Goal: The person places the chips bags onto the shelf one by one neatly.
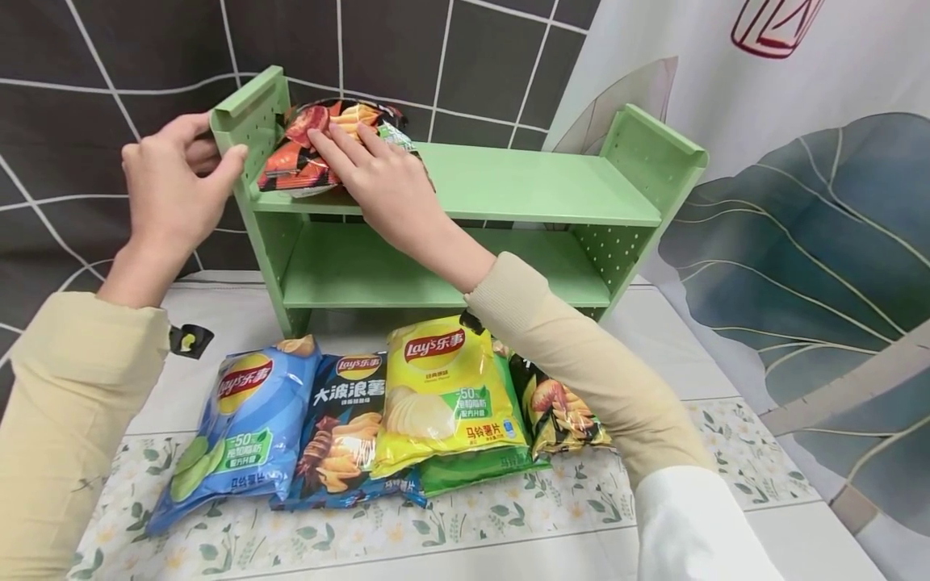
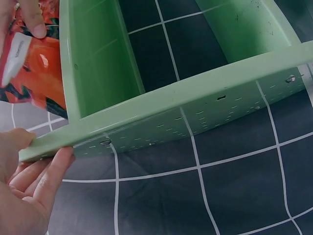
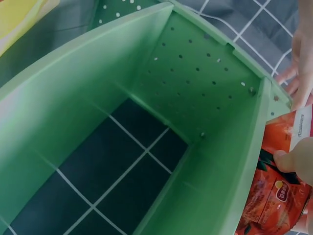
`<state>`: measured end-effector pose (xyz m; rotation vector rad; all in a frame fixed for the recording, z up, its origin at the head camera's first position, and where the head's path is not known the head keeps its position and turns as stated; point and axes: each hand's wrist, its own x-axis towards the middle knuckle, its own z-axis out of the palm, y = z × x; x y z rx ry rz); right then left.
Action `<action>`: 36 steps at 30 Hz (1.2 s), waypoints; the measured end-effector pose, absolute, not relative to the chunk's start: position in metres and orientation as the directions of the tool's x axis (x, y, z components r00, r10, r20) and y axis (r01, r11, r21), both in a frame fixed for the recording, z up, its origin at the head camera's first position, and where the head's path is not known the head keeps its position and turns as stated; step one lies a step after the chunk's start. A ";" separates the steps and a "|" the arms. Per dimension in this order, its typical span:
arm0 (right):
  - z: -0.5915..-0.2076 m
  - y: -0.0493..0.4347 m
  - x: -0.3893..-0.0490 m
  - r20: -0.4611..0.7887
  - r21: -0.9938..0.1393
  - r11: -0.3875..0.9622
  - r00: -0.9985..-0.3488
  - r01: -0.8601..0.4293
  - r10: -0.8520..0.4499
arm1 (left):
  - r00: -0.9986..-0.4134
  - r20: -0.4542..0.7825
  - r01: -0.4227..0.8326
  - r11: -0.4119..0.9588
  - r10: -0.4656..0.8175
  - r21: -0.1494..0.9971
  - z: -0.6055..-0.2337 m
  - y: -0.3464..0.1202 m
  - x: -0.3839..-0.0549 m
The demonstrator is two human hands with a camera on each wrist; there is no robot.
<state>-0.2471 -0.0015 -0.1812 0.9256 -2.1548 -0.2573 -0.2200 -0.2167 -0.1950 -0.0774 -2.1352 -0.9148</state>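
Observation:
My left hand (image 1: 178, 181) grips the upper front edge of the left side panel of a green two-tier shelf (image 1: 538, 181), thumb on one face and fingers on the other (image 2: 41, 171). On the top tier, against that panel, lies a red-and-black bag of potato chips (image 1: 294, 157) printed with a tomato and wavy chips. My right hand (image 1: 392, 181) rests on this bag, its fingers stretched across the upper face. In the right wrist view the thumb (image 3: 293, 161) presses the bag's red surface beside the shelf's edge. Part of the bag is hidden under the hand.
Before the shelf lie more chip bags: a light blue one (image 1: 247, 411), a dark blue one (image 1: 345, 432), a yellow one (image 1: 443, 387) overlapping a green one (image 1: 479, 472), and a black one (image 1: 570, 415) partly behind my right sleeve. A dark tiled-pattern cloth (image 1: 392, 48) hangs behind.

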 end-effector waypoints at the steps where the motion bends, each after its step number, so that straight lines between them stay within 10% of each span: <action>1: -0.181 -0.002 -0.247 0.571 0.441 0.718 -0.449 -0.538 -0.687 | -0.683 0.691 0.336 0.739 -0.236 0.584 -0.195 -0.217 -0.220; 36: -0.186 -0.018 -0.256 0.557 0.369 0.715 -0.475 -0.593 -0.681 | -0.692 0.677 0.303 0.749 -0.253 0.590 -0.194 -0.218 -0.221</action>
